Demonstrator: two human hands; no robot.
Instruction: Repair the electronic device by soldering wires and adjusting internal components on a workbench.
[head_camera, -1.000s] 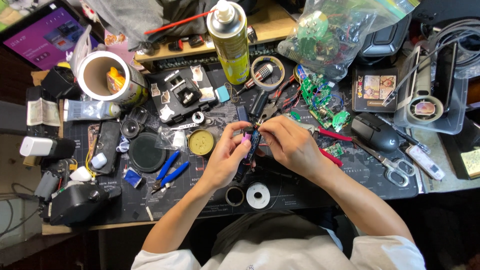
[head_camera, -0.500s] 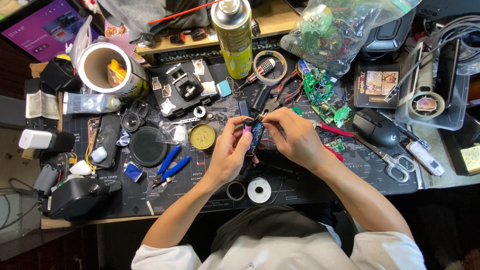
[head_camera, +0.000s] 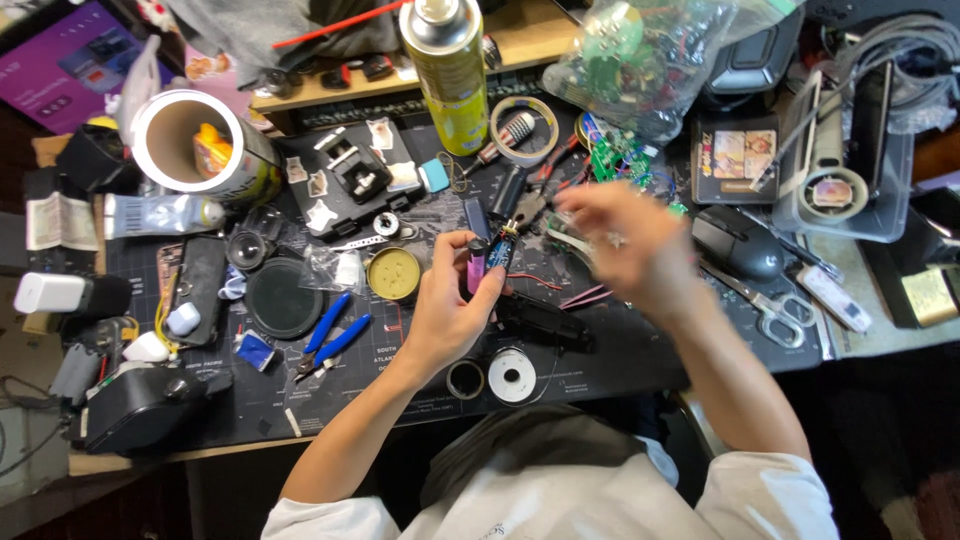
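Note:
My left hand (head_camera: 452, 305) holds a pair of small cylindrical battery cells (head_camera: 488, 262), one pink and one dark blue, upright above the dark work mat (head_camera: 620, 355). Thin red wires trail from the cells toward the mat. My right hand (head_camera: 632, 245) is blurred, off to the right of the cells and apart from them, fingers spread over the green circuit boards (head_camera: 612, 158). A black elongated part (head_camera: 545, 322) lies on the mat just below the cells.
A yellow-green spray can (head_camera: 450, 70) stands at the back. Blue-handled cutters (head_camera: 335, 340), a round brass tin (head_camera: 394, 273), a solder spool (head_camera: 514, 375), a tape ring (head_camera: 523, 128), a black mouse (head_camera: 742, 250), scissors (head_camera: 768, 310) and a cardboard tube (head_camera: 190, 140) crowd the mat.
My right hand has let go of the battery cells and swung away to the right. The left hand still holds them in about the same place.

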